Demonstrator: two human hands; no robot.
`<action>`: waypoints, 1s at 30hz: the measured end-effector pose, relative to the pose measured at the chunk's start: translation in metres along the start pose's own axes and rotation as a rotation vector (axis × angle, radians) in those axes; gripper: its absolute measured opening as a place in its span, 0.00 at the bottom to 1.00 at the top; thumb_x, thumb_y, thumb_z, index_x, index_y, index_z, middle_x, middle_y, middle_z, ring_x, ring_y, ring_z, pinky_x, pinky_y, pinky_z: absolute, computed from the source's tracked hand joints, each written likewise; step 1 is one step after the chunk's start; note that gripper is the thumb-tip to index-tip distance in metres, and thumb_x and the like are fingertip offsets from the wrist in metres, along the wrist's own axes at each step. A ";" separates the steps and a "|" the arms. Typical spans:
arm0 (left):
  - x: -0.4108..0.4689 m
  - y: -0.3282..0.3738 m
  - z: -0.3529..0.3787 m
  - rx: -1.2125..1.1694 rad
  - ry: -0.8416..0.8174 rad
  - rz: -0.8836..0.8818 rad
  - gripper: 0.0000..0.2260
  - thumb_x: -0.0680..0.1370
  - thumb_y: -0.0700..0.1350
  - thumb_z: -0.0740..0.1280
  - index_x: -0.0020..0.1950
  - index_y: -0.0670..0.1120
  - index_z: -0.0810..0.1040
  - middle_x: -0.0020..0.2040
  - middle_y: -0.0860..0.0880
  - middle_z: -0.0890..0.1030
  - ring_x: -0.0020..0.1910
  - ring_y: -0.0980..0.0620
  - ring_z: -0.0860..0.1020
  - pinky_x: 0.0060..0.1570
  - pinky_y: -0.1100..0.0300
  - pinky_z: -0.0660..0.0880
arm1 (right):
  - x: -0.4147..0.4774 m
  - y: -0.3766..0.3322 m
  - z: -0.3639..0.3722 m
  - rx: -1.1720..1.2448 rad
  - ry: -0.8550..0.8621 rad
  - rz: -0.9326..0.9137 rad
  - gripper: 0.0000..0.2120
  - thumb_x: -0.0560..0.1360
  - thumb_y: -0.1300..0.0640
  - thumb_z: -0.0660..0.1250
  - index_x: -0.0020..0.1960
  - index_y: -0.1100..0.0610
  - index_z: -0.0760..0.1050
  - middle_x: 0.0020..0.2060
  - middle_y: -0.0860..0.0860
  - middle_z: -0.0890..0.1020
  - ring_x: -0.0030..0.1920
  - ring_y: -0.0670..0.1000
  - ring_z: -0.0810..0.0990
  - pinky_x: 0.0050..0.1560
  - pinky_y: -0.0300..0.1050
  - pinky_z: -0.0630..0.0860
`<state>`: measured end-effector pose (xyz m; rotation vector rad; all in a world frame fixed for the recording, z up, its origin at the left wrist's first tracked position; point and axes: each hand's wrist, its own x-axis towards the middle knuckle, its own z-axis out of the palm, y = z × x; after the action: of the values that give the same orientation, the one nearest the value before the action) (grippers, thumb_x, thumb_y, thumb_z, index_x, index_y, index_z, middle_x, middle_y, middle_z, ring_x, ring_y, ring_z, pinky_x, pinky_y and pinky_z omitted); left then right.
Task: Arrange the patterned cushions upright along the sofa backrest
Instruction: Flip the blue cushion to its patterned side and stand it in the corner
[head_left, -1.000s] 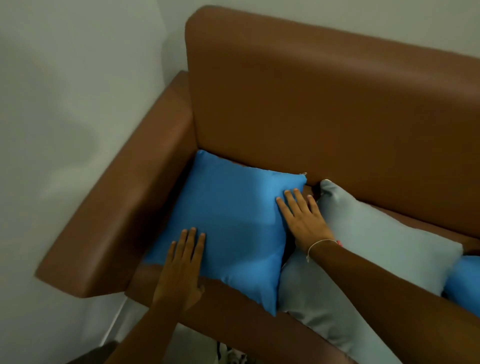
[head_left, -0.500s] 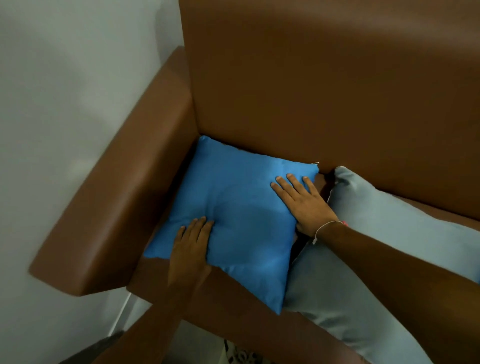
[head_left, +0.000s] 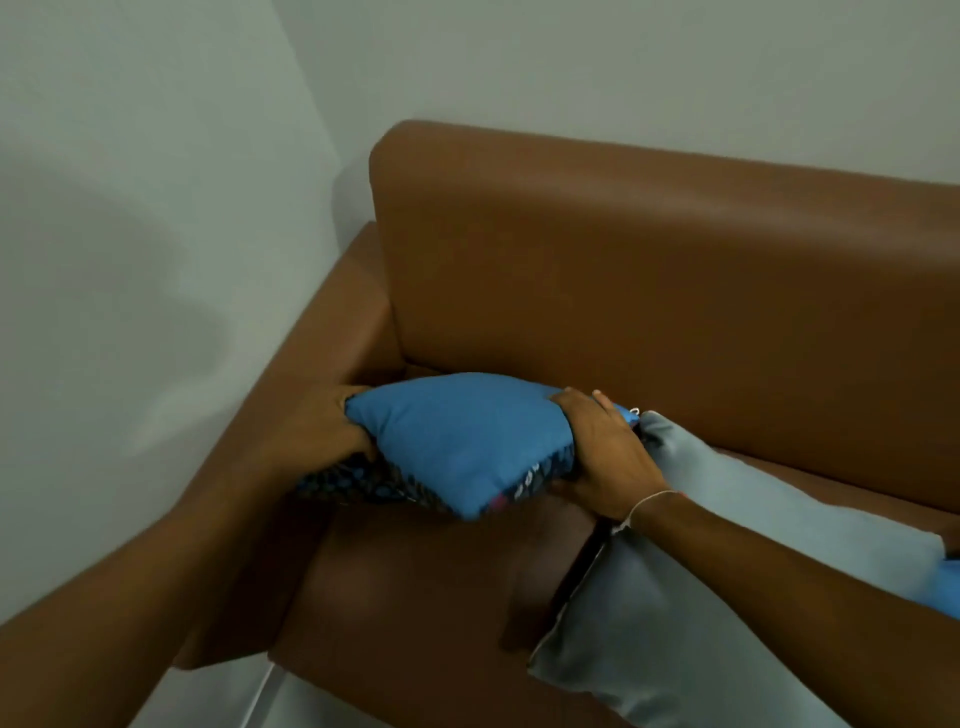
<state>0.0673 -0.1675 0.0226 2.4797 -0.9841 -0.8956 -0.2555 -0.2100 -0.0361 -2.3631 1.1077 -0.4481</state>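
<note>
A blue cushion (head_left: 457, 436) hangs lifted off the brown sofa seat (head_left: 431, 587), plain blue side up, with a dark patterned underside showing along its lower edge. My left hand (head_left: 322, 431) grips its left end and my right hand (head_left: 602, 457) grips its right end. The cushion is roughly level, slightly tilted, just in front of the sofa backrest (head_left: 649, 280), not leaning on it.
A pale grey cushion (head_left: 737, 597) lies flat on the seat to the right, under my right forearm. A sliver of another blue cushion (head_left: 943, 587) shows at the right edge. The sofa armrest (head_left: 291, 415) and a wall (head_left: 130, 260) close in the left side.
Both hands were pressed flat on the blue cushion as it lay on the seat; now they grip its two ends and have lifted it, exposing the patterned underside.
</note>
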 end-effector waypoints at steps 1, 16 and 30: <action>0.011 0.002 -0.008 0.102 -0.052 -0.027 0.19 0.85 0.36 0.51 0.75 0.30 0.57 0.76 0.33 0.61 0.75 0.37 0.61 0.75 0.48 0.50 | 0.005 -0.004 -0.005 0.041 0.045 0.023 0.44 0.64 0.31 0.69 0.73 0.53 0.67 0.67 0.51 0.76 0.71 0.52 0.71 0.78 0.52 0.53; 0.063 0.124 -0.077 0.121 -0.069 0.645 0.23 0.71 0.51 0.66 0.66 0.53 0.75 0.58 0.50 0.80 0.52 0.49 0.78 0.52 0.54 0.72 | 0.095 -0.010 -0.061 0.248 0.333 0.439 0.34 0.58 0.23 0.67 0.55 0.44 0.75 0.42 0.40 0.82 0.42 0.48 0.79 0.41 0.47 0.75; 0.089 0.115 -0.027 0.388 -0.232 0.617 0.34 0.69 0.46 0.75 0.73 0.49 0.68 0.69 0.47 0.73 0.61 0.49 0.72 0.53 0.62 0.64 | 0.091 0.016 -0.039 0.289 0.197 0.453 0.24 0.73 0.39 0.70 0.62 0.52 0.74 0.51 0.49 0.85 0.51 0.56 0.84 0.46 0.55 0.79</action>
<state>0.0779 -0.3101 0.0619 2.1354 -2.0185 -0.8426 -0.2285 -0.3011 -0.0052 -1.7799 1.5061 -0.6321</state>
